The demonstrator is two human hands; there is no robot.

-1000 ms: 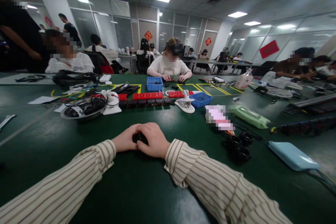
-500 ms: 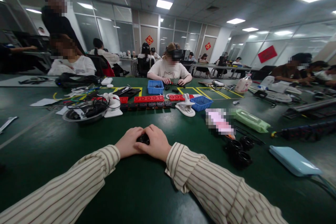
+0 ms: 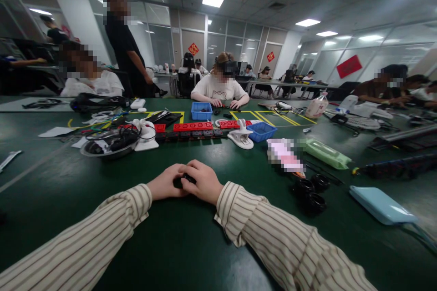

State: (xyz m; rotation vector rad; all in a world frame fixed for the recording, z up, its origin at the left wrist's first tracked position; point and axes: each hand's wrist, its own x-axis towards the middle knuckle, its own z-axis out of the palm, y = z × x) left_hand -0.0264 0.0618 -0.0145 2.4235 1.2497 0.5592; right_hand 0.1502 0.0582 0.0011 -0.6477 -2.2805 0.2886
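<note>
My left hand [image 3: 167, 183] and my right hand [image 3: 206, 183] meet in front of me, low over the green table. Both are closed around a small glossy black object [image 3: 190, 178]. Fingers cover most of it, so its kind cannot be made out. To the right of my right hand stand a few black round, hollow parts [image 3: 316, 203], similar in colour to the held piece.
Beyond my hands lie a metal bowl [image 3: 112, 151] of cables, red-and-black power-strip-like rows [image 3: 193, 126], a white clip base [image 3: 241, 138] and blue bins [image 3: 262, 132]. At right are a green pouch [image 3: 326, 153] and a light-blue case [image 3: 382, 204]. A co-worker [image 3: 220, 84] sits opposite.
My right fingers have shifted over the black object, covering more of it, and my left hand has moved slightly. In the background, a standing person has moved to the right.
</note>
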